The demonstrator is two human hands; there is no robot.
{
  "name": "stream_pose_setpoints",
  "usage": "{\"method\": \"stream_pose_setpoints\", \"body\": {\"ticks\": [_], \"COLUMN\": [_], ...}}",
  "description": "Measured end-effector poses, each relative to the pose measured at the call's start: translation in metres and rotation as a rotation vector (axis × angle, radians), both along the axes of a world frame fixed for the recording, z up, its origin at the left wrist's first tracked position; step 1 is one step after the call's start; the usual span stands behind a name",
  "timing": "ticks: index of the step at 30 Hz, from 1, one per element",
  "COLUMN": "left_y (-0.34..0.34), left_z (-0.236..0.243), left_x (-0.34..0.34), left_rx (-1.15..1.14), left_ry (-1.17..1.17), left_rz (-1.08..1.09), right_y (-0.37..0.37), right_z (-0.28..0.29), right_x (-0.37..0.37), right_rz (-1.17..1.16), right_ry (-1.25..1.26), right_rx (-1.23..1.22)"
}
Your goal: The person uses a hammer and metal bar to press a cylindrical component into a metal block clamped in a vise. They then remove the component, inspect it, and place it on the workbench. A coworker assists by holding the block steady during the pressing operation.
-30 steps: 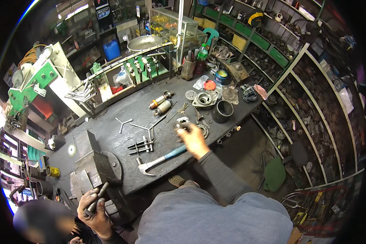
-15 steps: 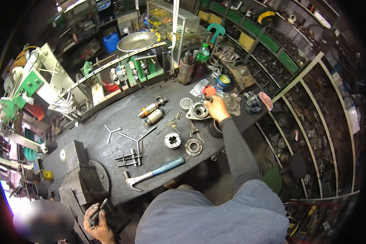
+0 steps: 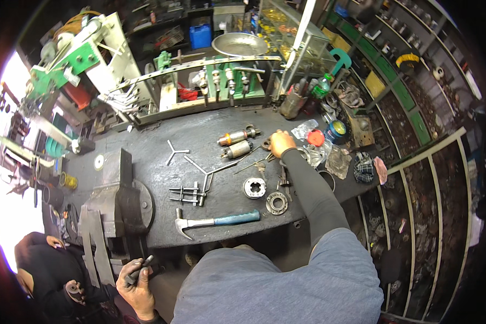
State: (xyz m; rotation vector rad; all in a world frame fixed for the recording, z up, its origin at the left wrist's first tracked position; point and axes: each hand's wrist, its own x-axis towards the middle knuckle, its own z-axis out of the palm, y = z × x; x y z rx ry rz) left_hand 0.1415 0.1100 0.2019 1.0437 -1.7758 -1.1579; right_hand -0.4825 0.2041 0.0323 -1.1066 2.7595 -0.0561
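Observation:
My left hand (image 3: 137,290), low beside the vise, is closed round a short dark metal rod (image 3: 140,270). Stretched over the bench, my right hand (image 3: 282,143) is closed at the fingers on a small dark metal part (image 3: 266,145). My right forearm partly covers a metal housing (image 3: 304,155) beyond it. Left of this hand lie an armature with a copper-coloured band (image 3: 234,138) and a metal cylinder (image 3: 237,149). Nearer me are a pale round part with a notched hole (image 3: 254,188) and a flanged ring (image 3: 277,203). A claw hammer (image 3: 221,220) with a blue handle rests near the front edge.
A bench vise (image 3: 113,200) stands at the left, a three-armed puller (image 3: 200,183) beside it. Toward the back right are a red lid (image 3: 316,138), a blue can (image 3: 336,129) and rags (image 3: 364,167). Another person's hand (image 3: 55,242) shows at lower left; shelves line the right.
My right hand has moved left from beyond the housing, toward the armature, with the small dark part at its fingers. The view has turned left, and my left hand still grips the rod.

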Motion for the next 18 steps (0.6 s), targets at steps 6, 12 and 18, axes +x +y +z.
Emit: {"method": "stream_pose_setpoints", "body": {"ticks": [6,12,18], "left_y": [0.016,-0.005,-0.019], "left_z": [-0.014,0.012,0.03], "left_x": [0.028,0.019,0.061], "left_rx": [0.112,-0.072,-0.381], "left_ry": [0.21,-0.053,-0.076], "left_rz": [0.176,-0.035,0.013], "right_y": [-0.007,-0.053,-0.088], "right_z": [0.093,0.177,0.181], "right_x": [0.069,0.333,0.482], "right_rz": [-0.002,1.071,0.962], "right_ry": [-0.15,-0.901,-1.128], "right_rx": [-0.543,-0.388,-0.558]}}
